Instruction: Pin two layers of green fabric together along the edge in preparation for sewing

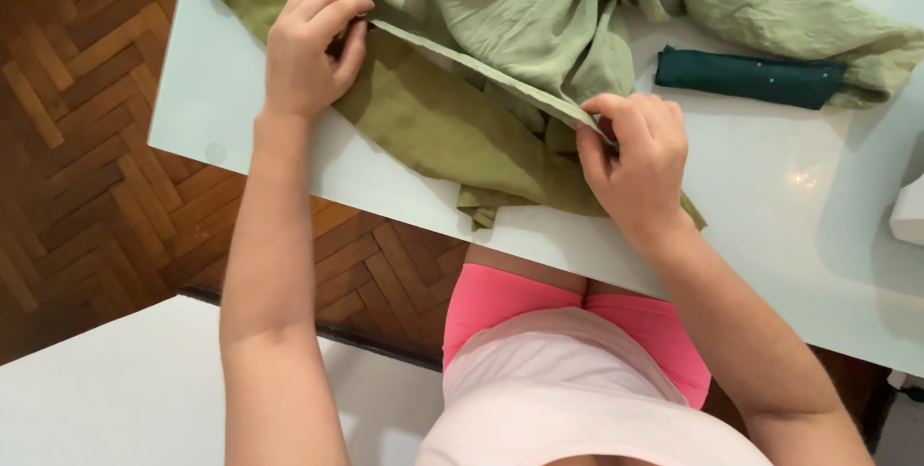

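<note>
Both hands are on a large olive-green cloth (539,33) that covers much of the white counter (789,235), from its far left corner across toward the right edge. The left hand (310,47) sits near the left edge, its fingers (332,9) curled over and pinching a hemmed border of the cloth. The right hand (637,158) is close to the near edge, thumb and fingers (616,110) closed on the same hem, so that the border runs as a fairly taut, straight line between the two hands.

As for how far the work stands: one edge has been found and pulled straight, and that seems to be all so far. Beyond the hem, the cloth is still rumpled in loose heaps toward the far edge, with no clean fold visible. Below the stretched hem a darker green layer lies flat on the counter, one corner of it drooping over the near edge; it may be part of the same piece or a second cloth, the folds hide which. So smoothing and folding most of the fabric appears still to be done.

A dark green rolled or folded cloth (749,76) lies near the right side, just beside the rumpled fabric, already compact and tidy. Something white (910,211) shows at the right edge.
</note>
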